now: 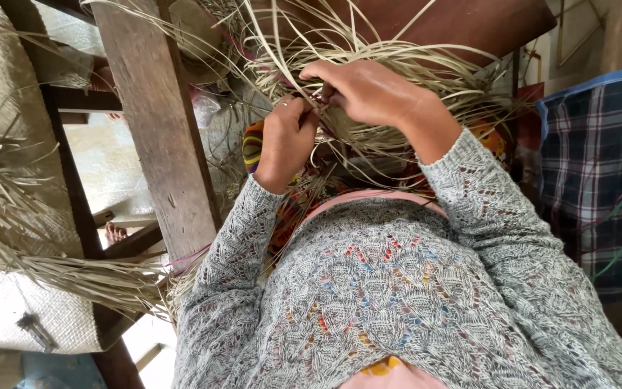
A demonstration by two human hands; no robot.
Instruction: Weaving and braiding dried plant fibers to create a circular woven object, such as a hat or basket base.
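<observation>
A tangled bundle of pale dried straw strips (412, 72) lies in my lap, over colourful patterned cloth. My left hand (286, 140) is closed around several of these strips at the bundle's near left edge. My right hand (365, 90) sits just above and to the right of it, fingers pinched on thin strips where the two hands meet. Both forearms wear grey lace-knit sleeves. The strip ends under my fingers are hidden.
A thick wooden post (156, 122) runs diagonally on the left. More dried straw (30, 216) and woven matting (8, 310) lie at the far left. A plaid bag (599, 173) stands at the right. Brown wood (462, 21) lies behind the bundle.
</observation>
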